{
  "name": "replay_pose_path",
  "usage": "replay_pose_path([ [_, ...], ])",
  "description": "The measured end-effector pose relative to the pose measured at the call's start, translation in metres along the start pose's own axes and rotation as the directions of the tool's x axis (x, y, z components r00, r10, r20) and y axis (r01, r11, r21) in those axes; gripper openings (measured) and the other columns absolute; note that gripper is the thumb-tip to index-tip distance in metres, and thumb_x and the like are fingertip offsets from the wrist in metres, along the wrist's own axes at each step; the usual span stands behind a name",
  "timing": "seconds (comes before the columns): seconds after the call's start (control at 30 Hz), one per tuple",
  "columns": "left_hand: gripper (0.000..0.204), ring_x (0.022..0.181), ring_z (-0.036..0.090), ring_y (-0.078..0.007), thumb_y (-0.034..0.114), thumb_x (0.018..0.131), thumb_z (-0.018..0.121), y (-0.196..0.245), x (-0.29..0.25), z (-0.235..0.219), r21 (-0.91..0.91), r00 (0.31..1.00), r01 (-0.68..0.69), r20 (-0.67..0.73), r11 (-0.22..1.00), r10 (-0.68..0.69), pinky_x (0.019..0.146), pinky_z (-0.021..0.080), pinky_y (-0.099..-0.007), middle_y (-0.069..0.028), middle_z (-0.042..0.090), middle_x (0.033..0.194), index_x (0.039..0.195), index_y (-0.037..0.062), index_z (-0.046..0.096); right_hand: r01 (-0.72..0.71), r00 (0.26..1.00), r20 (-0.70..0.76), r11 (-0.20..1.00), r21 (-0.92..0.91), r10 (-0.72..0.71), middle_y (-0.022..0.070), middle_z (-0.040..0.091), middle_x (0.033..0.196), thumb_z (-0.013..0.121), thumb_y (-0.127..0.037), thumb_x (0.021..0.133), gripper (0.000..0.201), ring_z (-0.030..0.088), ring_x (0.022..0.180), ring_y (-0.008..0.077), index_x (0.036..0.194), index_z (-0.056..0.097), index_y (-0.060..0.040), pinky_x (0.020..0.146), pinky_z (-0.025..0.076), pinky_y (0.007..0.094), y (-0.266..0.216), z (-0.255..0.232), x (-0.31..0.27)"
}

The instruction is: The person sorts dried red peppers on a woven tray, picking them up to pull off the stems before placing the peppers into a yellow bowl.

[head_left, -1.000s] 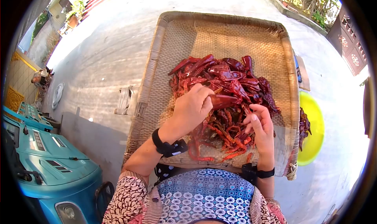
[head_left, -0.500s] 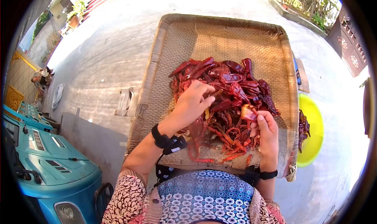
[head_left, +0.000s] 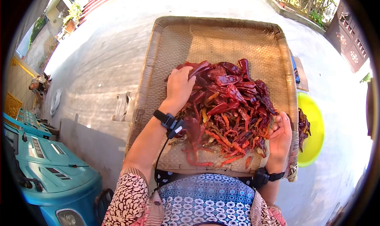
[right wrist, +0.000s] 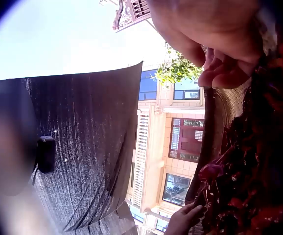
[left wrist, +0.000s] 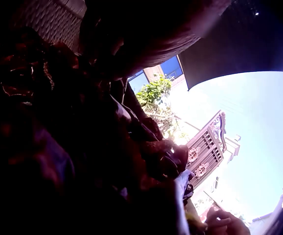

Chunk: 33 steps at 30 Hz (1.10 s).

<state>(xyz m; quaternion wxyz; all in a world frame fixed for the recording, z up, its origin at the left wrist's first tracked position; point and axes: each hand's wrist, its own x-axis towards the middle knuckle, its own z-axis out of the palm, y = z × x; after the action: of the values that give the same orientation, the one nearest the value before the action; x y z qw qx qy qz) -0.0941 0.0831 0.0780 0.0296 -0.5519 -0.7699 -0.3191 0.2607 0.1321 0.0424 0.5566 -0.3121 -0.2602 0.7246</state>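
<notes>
A heap of dried red chilli peppers [head_left: 221, 107] lies in the woven tray [head_left: 237, 36], with large glossy pods toward the back and thin wrinkled ones in front. My left hand [head_left: 179, 87] reaches onto the heap's left back side, its fingertips at a large dark pod [head_left: 199, 68]. In the right wrist view the left hand [right wrist: 184, 220] shows its fingers extended beside the peppers. My right hand [head_left: 280, 137] is at the right edge of the heap, palm turned up and fingers loosely bent, with no pod visible in it. The left wrist view is mostly dark.
A yellow-green basin [head_left: 314, 147] with dark chilli pods [head_left: 303, 127] stands on the ground just right of the tray. To the left is a teal vehicle [head_left: 51, 162]. Cardboard [head_left: 301, 73] lies beyond the tray's right rim.
The left hand has moved away and to the left, from the heap's middle to its back left. The right hand has moved right, and the pale-sided pepper piece it pinched is gone from its fingers.
</notes>
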Motion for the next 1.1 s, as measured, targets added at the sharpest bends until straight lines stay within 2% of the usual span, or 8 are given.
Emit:
replay_pose_path([
  [0.1,0.031,0.090,0.061,-0.0259,0.012,0.087,0.066,0.014,-0.015,-0.019,-0.083,1.000,-0.026,-0.014,0.996,0.025,0.081,0.049,-0.0362,-0.0149,0.064,0.096,0.117,0.0021,0.060,0.095,0.994,0.072,0.967,-0.237,-0.080,0.0014,0.062,0.086,0.052,-0.015,0.099,0.016,0.052,0.063,0.0081,0.110,0.059,-0.0054,0.058,0.044,0.0223,0.011,0.030,-0.011],
  [0.3,0.023,0.076,0.063,-0.0137,0.014,0.097,0.058,0.036,-0.063,-0.041,-0.385,0.999,-0.041,0.002,0.922,0.046,0.068,0.049,-0.0259,-0.0087,0.067,0.088,0.114,-0.0005,0.058,0.118,0.953,0.294,0.800,-0.588,0.075,0.0016,0.063,0.088,0.053,-0.016,0.099,0.018,0.054,0.066,0.0041,0.113,0.058,-0.0048,0.062,0.045,0.0193,0.026,0.055,-0.027],
  [0.5,0.021,0.074,0.058,-0.0111,0.018,0.098,0.053,0.048,-0.096,-0.040,-0.595,0.834,0.398,0.552,0.699,-0.004,0.068,0.049,-0.0270,-0.0042,0.061,0.082,0.112,0.0024,0.057,0.312,0.890,0.456,0.695,-0.648,0.026,0.0031,0.061,0.094,0.057,-0.021,0.098,0.029,0.053,0.069,0.0050,0.120,0.055,-0.0032,0.065,0.046,0.0202,0.039,0.075,-0.037],
  [0.57,0.022,0.074,0.057,-0.0093,0.021,0.099,0.052,0.044,-0.102,-0.033,-0.634,0.784,0.481,0.620,0.605,0.027,0.068,0.048,-0.0253,-0.0014,0.060,0.082,0.112,0.0036,0.056,0.382,0.861,0.509,0.647,-0.660,0.012,0.0010,0.060,0.088,0.057,-0.022,0.098,0.028,0.051,0.068,0.0044,0.118,0.056,-0.0026,0.062,0.044,0.0203,0.044,0.077,-0.037],
  [0.67,0.023,0.072,0.057,-0.0056,0.025,0.101,0.053,0.045,-0.104,-0.033,-0.634,0.712,0.603,0.702,0.484,0.033,0.066,0.048,-0.0212,0.0019,0.059,0.083,0.110,0.0051,0.057,0.189,0.870,0.451,0.708,-0.680,0.200,-0.0014,0.059,0.082,0.057,-0.022,0.098,0.023,0.051,0.065,0.0040,0.110,0.059,-0.0025,0.058,0.044,0.0199,0.042,0.074,-0.038],
  [0.77,0.024,0.072,0.057,-0.0057,0.026,0.100,0.053,0.041,-0.107,-0.029,-0.661,0.685,0.658,0.724,0.360,0.079,0.065,0.047,-0.0209,0.0025,0.059,0.084,0.113,0.0057,0.057,-0.062,0.866,0.390,0.842,-0.536,0.312,-0.0028,0.059,0.078,0.057,-0.023,0.099,0.020,0.053,0.063,0.0040,0.102,0.060,-0.0034,0.056,0.043,0.0195,0.048,0.068,-0.035],
  [0.93,0.025,0.072,0.057,-0.0055,0.025,0.101,0.052,0.039,-0.109,-0.024,-0.670,0.744,0.605,0.668,0.431,-0.006,0.065,0.047,-0.0205,0.0032,0.058,0.084,0.118,0.0067,0.056,0.100,0.952,0.297,0.849,-0.518,0.069,0.0011,0.062,0.079,0.053,-0.024,0.101,0.019,0.054,0.060,0.0067,0.102,0.059,-0.0053,0.057,0.043,0.0198,0.033,0.057,-0.025],
  [1.1,0.022,0.071,0.053,-0.0044,0.024,0.101,0.052,0.033,-0.113,-0.024,-0.674,0.772,0.549,0.636,0.494,0.009,0.063,0.045,-0.0191,0.0015,0.059,0.084,0.113,0.0076,0.059,0.171,0.985,-0.005,0.985,0.028,-0.171,0.0034,0.063,0.086,0.045,-0.032,0.103,0.032,0.050,0.063,0.0104,0.112,0.058,-0.0043,0.055,0.040,0.0241,-0.010,0.006,0.003],
])
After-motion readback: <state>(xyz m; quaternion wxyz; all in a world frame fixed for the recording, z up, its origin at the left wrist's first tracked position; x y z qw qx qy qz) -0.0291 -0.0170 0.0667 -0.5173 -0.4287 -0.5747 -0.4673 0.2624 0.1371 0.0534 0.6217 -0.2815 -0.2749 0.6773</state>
